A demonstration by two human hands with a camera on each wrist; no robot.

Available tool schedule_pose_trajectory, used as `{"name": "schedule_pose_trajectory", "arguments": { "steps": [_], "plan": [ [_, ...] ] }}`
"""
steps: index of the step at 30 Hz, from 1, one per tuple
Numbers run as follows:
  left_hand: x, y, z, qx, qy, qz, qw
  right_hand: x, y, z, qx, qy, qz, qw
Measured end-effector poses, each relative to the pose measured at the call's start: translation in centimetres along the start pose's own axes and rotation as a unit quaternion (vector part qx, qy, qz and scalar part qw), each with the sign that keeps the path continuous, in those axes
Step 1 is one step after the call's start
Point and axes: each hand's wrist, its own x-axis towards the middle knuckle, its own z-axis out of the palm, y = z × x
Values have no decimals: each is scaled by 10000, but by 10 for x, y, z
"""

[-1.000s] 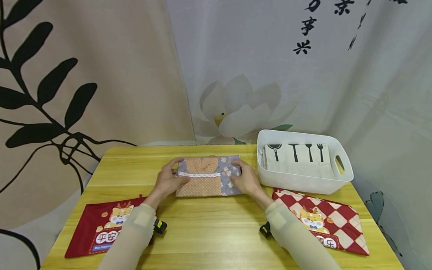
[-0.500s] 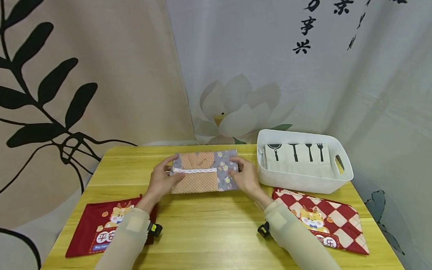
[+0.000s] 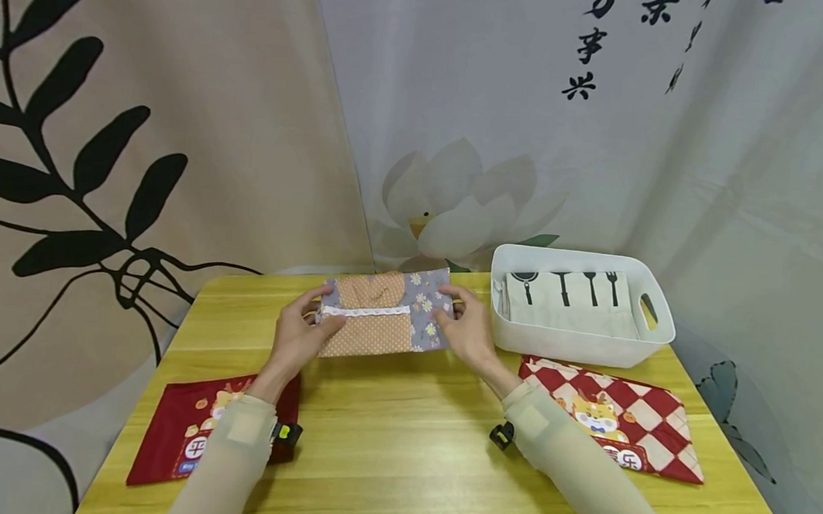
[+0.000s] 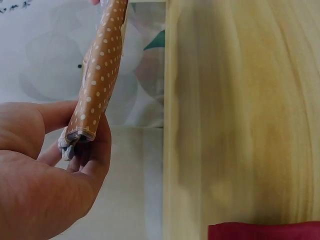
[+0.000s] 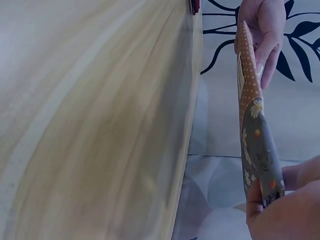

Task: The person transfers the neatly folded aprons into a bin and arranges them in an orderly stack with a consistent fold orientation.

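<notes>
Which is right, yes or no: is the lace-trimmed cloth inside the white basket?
No, the head view shows the lace-trimmed cloth outside and left of the white basket.

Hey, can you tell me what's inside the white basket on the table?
In the white basket lies what looks like a folded pale cloth with dark utensil prints. Whatever might lie beneath the cloth is covered, so I can't tell.

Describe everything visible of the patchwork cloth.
The patchwork cloth looks like layered fabric, orange with pale dots, grey-blue with daisies at its right, a white lacy strip across its middle. It is held above the table, slanting slightly in the head view; the left hand grips its left end, the right hand its right.
</notes>
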Motion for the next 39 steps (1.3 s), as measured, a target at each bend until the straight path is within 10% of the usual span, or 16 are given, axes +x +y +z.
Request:
{"name": "schedule_pose_trajectory", "arguments": {
  "steps": [39],
  "plan": [
    [-11,39,-12,-195,-102,384,9990,-10,-40,-31,-94,82,-476,9988]
  ]
}}
